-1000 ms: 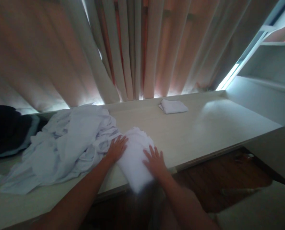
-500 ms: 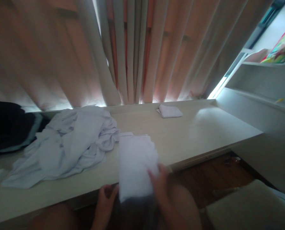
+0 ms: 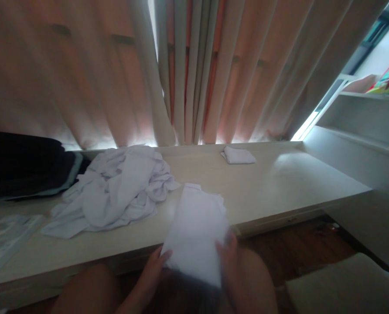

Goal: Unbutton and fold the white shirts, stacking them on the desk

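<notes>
Both the left hand [image 3: 153, 267] and right hand [image 3: 229, 256] have moved from atop the folded white cloth [image 3: 196, 231] to its near sides, gripping it half off the pale desk [image 3: 286, 183]; a crumpled white heap [image 3: 119, 192] crowds its left, pleated curtains [image 3: 99, 83] hanging behind

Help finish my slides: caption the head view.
Both hands hold folded white cloth at a tabletop edge, crumpled white fabric nearby.

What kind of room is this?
Probably a room in a home, maybe a bedroom: long pinkish-beige fabric curtains, open whitish shelves on the right, and a crumpled heap of white cloth on a long, pale flat surface.
</notes>
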Demonstrator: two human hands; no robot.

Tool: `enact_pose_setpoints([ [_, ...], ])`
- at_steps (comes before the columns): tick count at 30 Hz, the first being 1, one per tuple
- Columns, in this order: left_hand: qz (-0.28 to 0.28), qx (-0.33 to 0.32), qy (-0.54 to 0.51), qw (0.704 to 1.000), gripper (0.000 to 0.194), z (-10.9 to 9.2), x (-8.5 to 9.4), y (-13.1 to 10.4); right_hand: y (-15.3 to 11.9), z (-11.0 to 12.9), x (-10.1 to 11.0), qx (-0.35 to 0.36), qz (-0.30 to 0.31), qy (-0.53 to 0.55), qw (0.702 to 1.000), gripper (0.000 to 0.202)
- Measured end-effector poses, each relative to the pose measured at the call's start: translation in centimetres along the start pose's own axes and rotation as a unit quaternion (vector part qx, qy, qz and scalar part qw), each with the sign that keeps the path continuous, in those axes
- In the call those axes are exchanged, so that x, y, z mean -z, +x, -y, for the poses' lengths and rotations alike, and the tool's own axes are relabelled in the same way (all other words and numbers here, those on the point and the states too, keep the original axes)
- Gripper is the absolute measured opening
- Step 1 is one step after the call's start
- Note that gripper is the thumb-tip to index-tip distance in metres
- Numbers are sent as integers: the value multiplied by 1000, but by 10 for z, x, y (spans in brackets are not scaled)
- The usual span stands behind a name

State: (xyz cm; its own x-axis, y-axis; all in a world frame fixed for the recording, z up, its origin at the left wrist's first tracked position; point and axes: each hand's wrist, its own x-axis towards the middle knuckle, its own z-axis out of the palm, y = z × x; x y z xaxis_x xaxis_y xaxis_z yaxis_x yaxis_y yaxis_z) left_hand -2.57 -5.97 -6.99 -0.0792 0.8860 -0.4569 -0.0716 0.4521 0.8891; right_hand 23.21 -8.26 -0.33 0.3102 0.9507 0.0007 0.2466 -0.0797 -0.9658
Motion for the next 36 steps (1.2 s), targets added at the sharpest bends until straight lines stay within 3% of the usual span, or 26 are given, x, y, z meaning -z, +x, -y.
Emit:
enact_pose_setpoints([
  [4,-2,31,-19,999,54,-1,1,-8,21,0,1,-31,52,38,997,46],
  [8,-9,-4,-13,1000,67,-18,9,-12,41,-7,15,-50,123,18,991,27],
  [13,17,-38,-28,999,65,-60,22,-9,43,-26,27,111,223,-117,961,42],
  [17,56,-38,-25,997,65,-72,32,1,44,-44,11,192,146,-264,934,49],
  [21,64,-73,55,994,66,-59,36,14,56,-60,-18,237,78,-330,910,44],
  [24,66,-111,114,985,63,-47,35,26,67,-69,-31,250,81,-395,881,53],
  [29,33,-163,166,972,52,-38,38,52,89,-82,-33,313,102,-444,833,61],
  [31,0,-210,238,948,50,-37,42,62,100,-86,-32,306,179,-382,854,51],
  [33,-24,-269,347,898,50,-36,46,71,108,-89,-31,246,261,-269,894,37],
  [36,-29,-316,445,838,42,-36,47,84,112,-94,-28,158,303,-149,928,29],
])
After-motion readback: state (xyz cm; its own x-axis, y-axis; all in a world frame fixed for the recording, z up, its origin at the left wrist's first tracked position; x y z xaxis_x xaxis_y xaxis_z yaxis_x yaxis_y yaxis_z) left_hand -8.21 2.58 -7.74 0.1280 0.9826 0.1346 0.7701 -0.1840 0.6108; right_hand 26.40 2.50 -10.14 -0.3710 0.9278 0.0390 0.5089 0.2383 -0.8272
